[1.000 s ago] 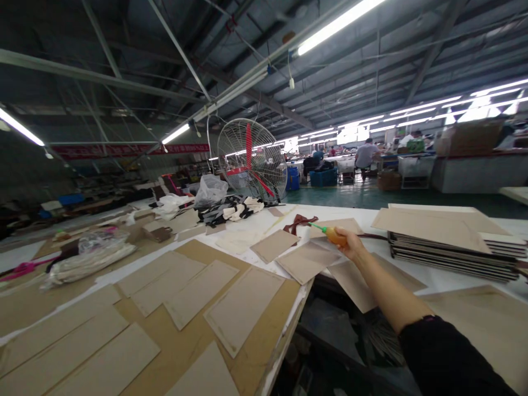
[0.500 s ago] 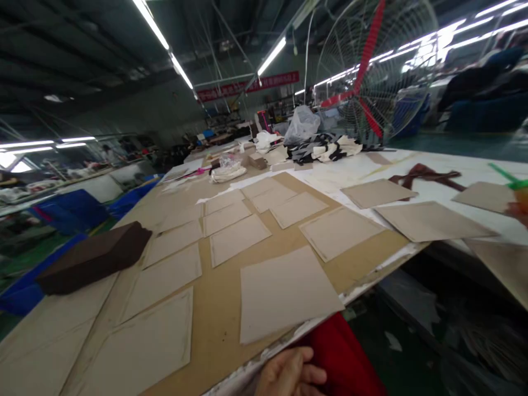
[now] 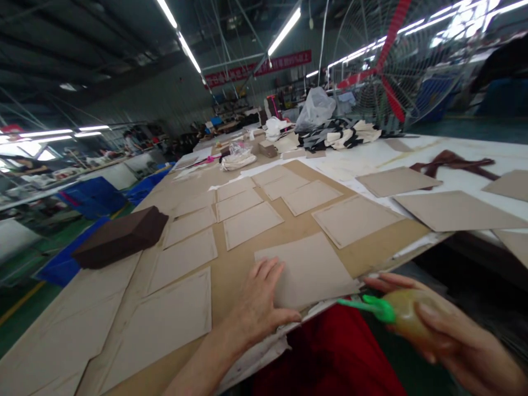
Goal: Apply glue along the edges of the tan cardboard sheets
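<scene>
My left hand lies flat with its fingers apart on the left part of a beige rectangular sheet at the table's near edge. In my right hand is a squeeze bottle with a bright green nozzle and amber contents. Its nozzle points left, close to the sheet's lower right corner. Around them lie more beige sheets, some with darker lines along their borders, such as one sheet just behind and another to the left.
A dark brown stack stands on the table's left side, by a blue bin. Farther back are a clear plastic bag and black and cream scraps. A large fan and brown cloth strips are at right.
My left hand has risen from below the table edge onto the near sheet. My right hand has brought the green-tipped bottle in from the far right. The view has shifted slightly.
</scene>
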`<control>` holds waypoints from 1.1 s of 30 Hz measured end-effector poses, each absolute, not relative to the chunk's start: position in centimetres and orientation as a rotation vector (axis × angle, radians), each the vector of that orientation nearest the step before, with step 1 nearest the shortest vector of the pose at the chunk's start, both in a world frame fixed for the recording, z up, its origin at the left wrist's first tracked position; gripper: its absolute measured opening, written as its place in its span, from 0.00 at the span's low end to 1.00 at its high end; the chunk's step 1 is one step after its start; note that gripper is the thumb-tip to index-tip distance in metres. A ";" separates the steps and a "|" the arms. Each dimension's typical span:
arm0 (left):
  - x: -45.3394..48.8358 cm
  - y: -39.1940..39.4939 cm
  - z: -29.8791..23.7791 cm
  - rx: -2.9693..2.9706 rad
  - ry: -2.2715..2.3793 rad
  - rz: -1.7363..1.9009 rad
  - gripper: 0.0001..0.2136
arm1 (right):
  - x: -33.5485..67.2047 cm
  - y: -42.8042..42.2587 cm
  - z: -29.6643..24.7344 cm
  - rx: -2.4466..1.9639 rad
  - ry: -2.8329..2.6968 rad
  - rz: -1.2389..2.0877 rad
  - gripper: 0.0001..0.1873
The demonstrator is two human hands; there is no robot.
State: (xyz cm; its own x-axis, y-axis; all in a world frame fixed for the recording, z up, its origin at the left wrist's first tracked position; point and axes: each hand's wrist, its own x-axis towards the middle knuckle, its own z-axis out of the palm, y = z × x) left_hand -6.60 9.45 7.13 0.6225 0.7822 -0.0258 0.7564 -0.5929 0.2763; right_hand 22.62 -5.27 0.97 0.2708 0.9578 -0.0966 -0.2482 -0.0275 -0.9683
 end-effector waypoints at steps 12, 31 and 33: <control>-7.0 9.2 4.4 2.734 1.159 0.036 0.36 | 18.2 -6.2 1.3 -1.175 -0.775 1.330 0.40; -6.6 8.8 7.5 3.017 1.238 0.731 0.16 | 19.3 -4.8 2.6 -0.769 -0.362 1.365 0.26; -7.5 10.2 10.5 3.019 1.325 0.945 0.13 | 20.2 -4.5 2.6 -0.794 -0.376 1.337 0.25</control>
